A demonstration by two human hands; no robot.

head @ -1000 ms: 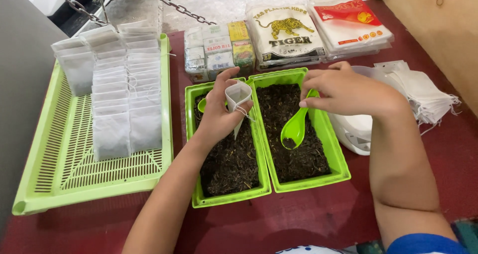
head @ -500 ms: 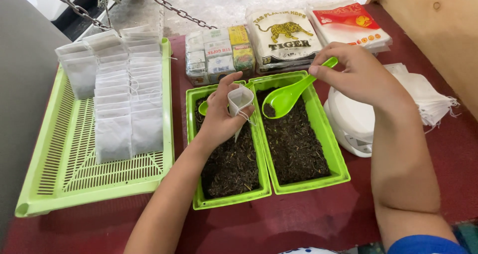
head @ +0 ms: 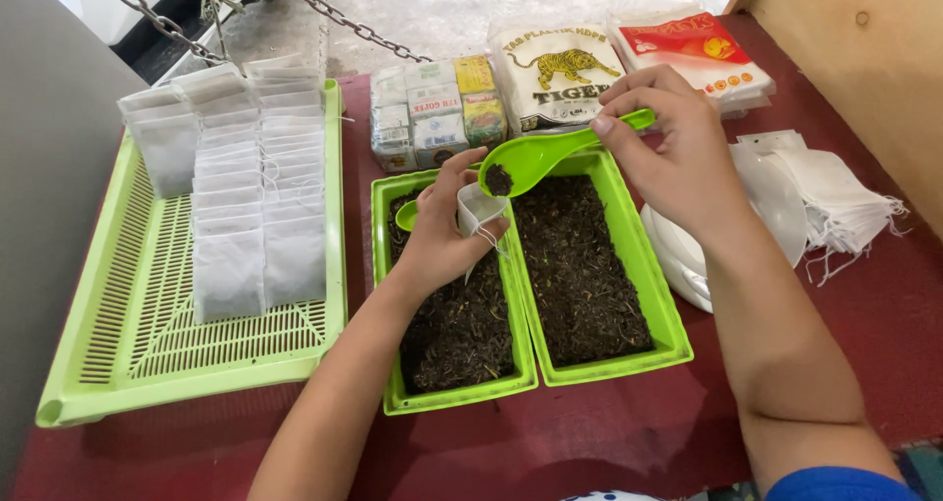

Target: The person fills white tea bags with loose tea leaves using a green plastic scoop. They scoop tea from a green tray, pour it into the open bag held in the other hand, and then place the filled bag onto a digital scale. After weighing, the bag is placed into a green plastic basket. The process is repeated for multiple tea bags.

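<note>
My left hand point(head: 437, 236) holds a small white drawstring bag point(head: 479, 211) open over the left green tray point(head: 395, 399) of dark loose tea. My right hand point(head: 668, 152) grips the handle of a green plastic spoon point(head: 550, 152). The spoon's bowl carries a little dark tea and tips at the bag's mouth. The right green tray point(head: 678, 336), also full of tea, lies under the spoon. A second green spoon point(head: 406, 215) pokes out from behind my left hand.
A large slotted green tray point(head: 147, 363) at left holds rows of filled white bags point(head: 246, 182). Packets and small boxes point(head: 437, 108) stand at the back. Empty white bags point(head: 835, 192) and a white dish point(head: 678, 255) lie at right. A wooden panel point(head: 864, 49) rises at far right.
My right hand lifted the spoon out of the right tray with tea in it and brought it left to the mouth of the bag. My left hand has stayed nearly still.
</note>
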